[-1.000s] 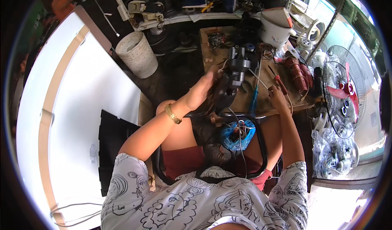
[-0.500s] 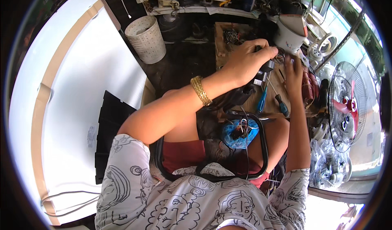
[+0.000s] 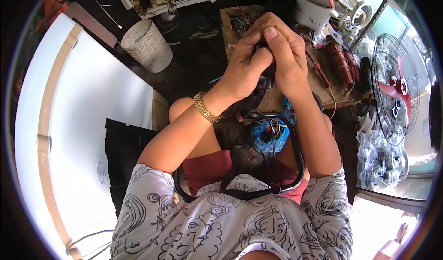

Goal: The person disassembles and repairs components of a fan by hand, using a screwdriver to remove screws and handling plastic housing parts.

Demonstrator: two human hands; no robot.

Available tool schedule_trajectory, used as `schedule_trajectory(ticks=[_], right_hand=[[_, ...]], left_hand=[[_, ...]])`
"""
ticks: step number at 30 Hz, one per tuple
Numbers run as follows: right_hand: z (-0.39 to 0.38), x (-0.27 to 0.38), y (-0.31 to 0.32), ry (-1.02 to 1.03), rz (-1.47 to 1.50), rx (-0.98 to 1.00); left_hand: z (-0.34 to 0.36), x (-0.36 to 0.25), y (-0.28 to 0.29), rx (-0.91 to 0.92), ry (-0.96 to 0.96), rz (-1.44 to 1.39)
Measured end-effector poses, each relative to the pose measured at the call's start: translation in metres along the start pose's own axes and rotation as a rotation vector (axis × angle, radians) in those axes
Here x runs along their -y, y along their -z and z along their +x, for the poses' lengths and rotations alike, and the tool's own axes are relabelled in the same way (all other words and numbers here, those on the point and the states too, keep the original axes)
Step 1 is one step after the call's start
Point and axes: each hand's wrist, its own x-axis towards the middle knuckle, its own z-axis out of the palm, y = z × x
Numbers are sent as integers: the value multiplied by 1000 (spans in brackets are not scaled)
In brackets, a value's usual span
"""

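Observation:
My left hand (image 3: pixel 244 68), with a gold bracelet on its wrist, is wrapped round a black part (image 3: pixel 263 83) above the wooden board. My right hand (image 3: pixel 289 59) is closed over the top of it, against the left fingers, with its thumb pointing up. Between them most of the black part is hidden. Below it, a bent black tube frame (image 3: pixel 301 163) rests across my lap and a thin cable hangs down. Just beneath my right wrist, a blue-handled screwdriver (image 3: pixel 287 103) shows partly. Right of that hand lies a red-handled soldering iron (image 3: pixel 321 76).
A blue plastic bag with wires (image 3: pixel 265 137) sits between my knees. Red cylindrical bundles (image 3: pixel 339 61) and a white pot (image 3: pixel 311 10) stand beyond the board (image 3: pixel 272 102). At right is a caged fan (image 3: pixel 397 89); at left, a speckled bin (image 3: pixel 150 47) and a large white panel (image 3: pixel 87 117).
My right hand has moved left from the board to join my left hand on the black part. The soldering iron has come into sight. The whole view has shifted slightly.

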Motion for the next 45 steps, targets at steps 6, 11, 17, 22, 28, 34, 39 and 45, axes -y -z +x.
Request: schedule_trajectory(ticks=[6, 11, 17, 22, 28, 34, 39, 45], right_hand=[[-2, 4, 4, -84, 216, 42], [-36, -15, 35, -295, 317, 73], [-79, -27, 21, -316, 714, 297], [-90, -30, -3, -316, 463, 280], [-85, -7, -20, -177, 212, 86], [-48, 20, -57, 6, -122, -52], [-20, 26, -96, -47, -402, -209], [-34, 37, -101, -103, -566, 23]], left_hand=[[-2, -18, -4, -102, 96, -29], [2, -24, 6, 150, -122, 34], [-9, -40, 2, 73, -187, 84], [-6, -40, 1, 91, -196, 55], [-4, -61, 13, 162, -198, 38], [8, -112, 46, 214, -216, -162], [14, -176, 54, -204, 99, 145], [-16, -160, 77, -291, -17, 64]])
